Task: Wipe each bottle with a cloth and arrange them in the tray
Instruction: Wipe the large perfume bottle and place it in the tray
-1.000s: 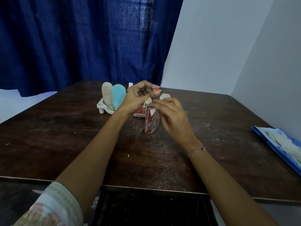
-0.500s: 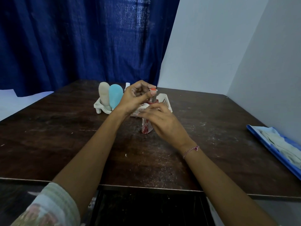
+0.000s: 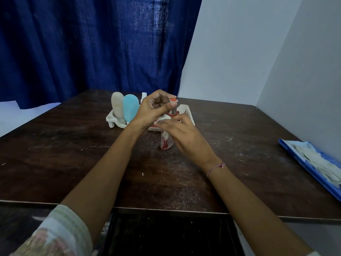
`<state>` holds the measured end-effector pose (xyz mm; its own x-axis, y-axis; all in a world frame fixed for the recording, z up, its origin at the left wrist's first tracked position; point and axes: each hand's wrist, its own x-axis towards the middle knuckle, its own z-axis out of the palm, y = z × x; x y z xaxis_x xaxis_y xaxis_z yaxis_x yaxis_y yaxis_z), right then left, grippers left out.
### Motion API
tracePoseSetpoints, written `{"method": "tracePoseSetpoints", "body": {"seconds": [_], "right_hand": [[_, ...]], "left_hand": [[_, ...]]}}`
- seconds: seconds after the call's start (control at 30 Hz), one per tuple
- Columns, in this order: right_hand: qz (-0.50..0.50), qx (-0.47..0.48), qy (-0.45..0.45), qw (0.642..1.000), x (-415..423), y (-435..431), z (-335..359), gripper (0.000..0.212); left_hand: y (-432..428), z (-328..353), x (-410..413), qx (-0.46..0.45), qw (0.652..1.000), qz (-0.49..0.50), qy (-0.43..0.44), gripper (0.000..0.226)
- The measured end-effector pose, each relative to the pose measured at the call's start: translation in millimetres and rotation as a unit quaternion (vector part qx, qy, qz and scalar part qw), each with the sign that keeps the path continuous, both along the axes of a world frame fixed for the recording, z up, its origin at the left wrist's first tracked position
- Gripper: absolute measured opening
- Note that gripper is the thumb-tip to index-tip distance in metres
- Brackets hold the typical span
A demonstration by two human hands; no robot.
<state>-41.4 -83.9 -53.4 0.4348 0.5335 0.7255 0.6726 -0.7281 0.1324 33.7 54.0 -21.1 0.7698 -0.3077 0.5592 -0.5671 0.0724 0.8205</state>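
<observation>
A red bottle (image 3: 166,144) with an orange cap stands upright on the table just in front of the white tray (image 3: 186,109). My left hand (image 3: 152,110) pinches its neck just under the cap. My right hand (image 3: 181,134) holds a white cloth (image 3: 163,118) against the bottle's body and covers its middle. A beige bottle (image 3: 117,106) and a light blue bottle (image 3: 130,108) stand in the tray's left end. A small white bottle top (image 3: 144,95) shows behind them.
The dark wooden table (image 3: 73,154) has a dusty top. A blue sheet with white cloths (image 3: 315,160) lies at its right edge by the wall. A blue curtain hangs behind the table. The near table edge runs below my forearms.
The red bottle went from tilted to upright, with its orange cap now showing by my left thumb. My right hand slid the cloth slightly up the bottle.
</observation>
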Motion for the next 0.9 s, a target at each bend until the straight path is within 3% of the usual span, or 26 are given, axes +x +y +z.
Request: {"method": "tracePoseSetpoints", "body": {"seconds": [0.13, 0.3, 0.43, 0.57, 0.77, 0.9], "right_hand": [[-0.021, 0.044, -0.016, 0.999, 0.3, 5.7, 2.4, 0.033], [-0.028, -0.010, 0.000, 1.000, 2.0, 2.8, -3.0, 0.023], [-0.044, -0.041, -0.031, 0.998, 0.2, 2.9, -1.1, 0.023], [-0.045, 0.015, -0.040, 0.998, 0.8, 3.1, 1.3, 0.024], [-0.040, -0.082, 0.012, 0.996, 1.9, 2.7, -5.3, 0.018], [-0.053, -0.016, -0.025, 0.998, -0.9, 2.7, 1.6, 0.023]], "left_hand": [[0.8, -0.2, -0.2, -0.029, 0.998, -0.042, 0.029, 0.012], [-0.1, -0.9, -0.3, -0.039, 0.997, -0.046, 0.052, 0.015], [-0.5, -1.1, 0.5, -0.027, 0.999, -0.021, 0.043, 0.015], [-1.9, -0.4, -0.7, -0.021, 0.999, -0.016, 0.029, 0.015], [0.1, -0.7, 0.1, -0.038, 0.998, -0.021, 0.046, 0.015], [-1.9, -2.3, 2.3, -0.036, 0.998, -0.027, 0.036, 0.018]]}}
